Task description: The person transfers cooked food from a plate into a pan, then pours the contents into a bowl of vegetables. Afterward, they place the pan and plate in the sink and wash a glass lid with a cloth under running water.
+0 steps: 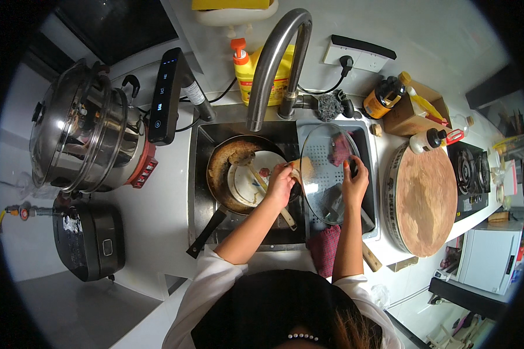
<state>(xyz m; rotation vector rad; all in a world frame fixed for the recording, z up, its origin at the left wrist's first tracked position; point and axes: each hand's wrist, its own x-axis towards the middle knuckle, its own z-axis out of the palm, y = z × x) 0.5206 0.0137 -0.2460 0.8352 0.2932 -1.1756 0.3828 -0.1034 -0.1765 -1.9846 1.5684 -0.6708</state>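
Note:
Over the right half of the black sink (196,174) a clear glass pot lid (316,205) is held tilted on edge. My right hand (356,181) grips it near its dark knob. My left hand (280,185) pinches a yellow-orange sponge (302,168) against the lid's left rim; part of the sponge shows through the glass. Below my left hand, a worn frying pan (218,187) sits in the left basin with a white plate (240,185) inside. A ladle (262,179) lies across the plate, its pale handle running under my left forearm.
A steel faucet (266,65) arches over the sink. A grey perforated drain tray (316,135) lies beneath the lid. Right stands a round wooden chopping board (428,200); left are a steamer pot (87,135) and a rice cooker (87,240). A yellow detergent bottle (244,78) stands behind.

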